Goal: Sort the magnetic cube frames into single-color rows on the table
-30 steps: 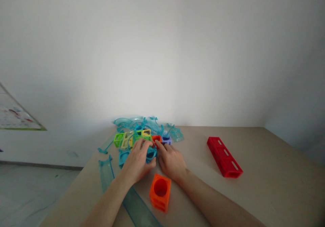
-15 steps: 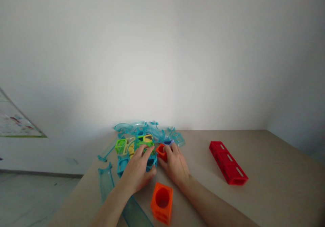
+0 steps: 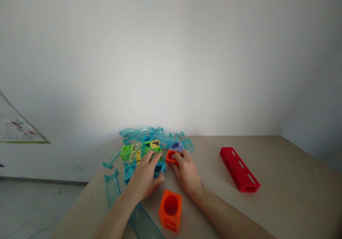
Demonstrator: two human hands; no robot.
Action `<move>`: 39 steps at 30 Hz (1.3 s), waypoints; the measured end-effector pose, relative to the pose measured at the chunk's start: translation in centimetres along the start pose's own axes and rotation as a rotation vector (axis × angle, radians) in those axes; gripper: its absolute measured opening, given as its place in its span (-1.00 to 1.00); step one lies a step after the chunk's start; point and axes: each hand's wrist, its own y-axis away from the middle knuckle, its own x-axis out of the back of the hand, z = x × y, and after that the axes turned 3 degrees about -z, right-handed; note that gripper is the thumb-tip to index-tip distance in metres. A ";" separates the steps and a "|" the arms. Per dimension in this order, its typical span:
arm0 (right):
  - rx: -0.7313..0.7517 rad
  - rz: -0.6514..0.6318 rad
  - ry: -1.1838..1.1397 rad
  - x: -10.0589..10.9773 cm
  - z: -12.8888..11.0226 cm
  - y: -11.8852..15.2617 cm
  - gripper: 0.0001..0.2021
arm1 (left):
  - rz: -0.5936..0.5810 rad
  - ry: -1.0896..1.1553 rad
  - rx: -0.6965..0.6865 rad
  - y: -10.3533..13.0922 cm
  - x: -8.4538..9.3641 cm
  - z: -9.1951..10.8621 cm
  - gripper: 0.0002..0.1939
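My right hand (image 3: 187,172) pinches a small orange cube block (image 3: 171,156) with a round opening, at the right side of a heap of pieces. My left hand (image 3: 146,174) rests over that heap, thumb and fingers apart around a blue cube block (image 3: 159,169); whether it presses on the block I cannot tell. Close behind the orange cube sits a purple block (image 3: 176,146). Nearer to me, between my forearms, stands an orange block stack (image 3: 170,210) with a round hole on top.
Clear-blue track pieces (image 3: 160,137) lie along the wall behind green blocks (image 3: 126,152) and yellow ones. More clear-blue track (image 3: 112,188) lies at the left, with another long strip (image 3: 144,223) by my left forearm. A red three-part block (image 3: 240,169) lies on the table (image 3: 288,182) at right.
My right hand has shifted the orange cube slightly to the right, and more of the purple block shows behind it. The left hand stays nearly still.
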 end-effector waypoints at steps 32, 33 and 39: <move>0.050 -0.075 -0.197 0.4 -0.1 0.9 -0.44 | -0.083 -0.085 -0.066 0.1 0.6 0.2 -0.28; 0.065 -0.089 -0.206 0.6 -0.2 1.1 -0.42 | -0.085 -0.084 -0.070 0.0 0.6 0.2 -0.28; 0.116 -0.151 -0.268 1.8 -0.6 2.4 -0.39 | -0.119 -0.088 -0.107 0.0 0.8 0.2 -0.32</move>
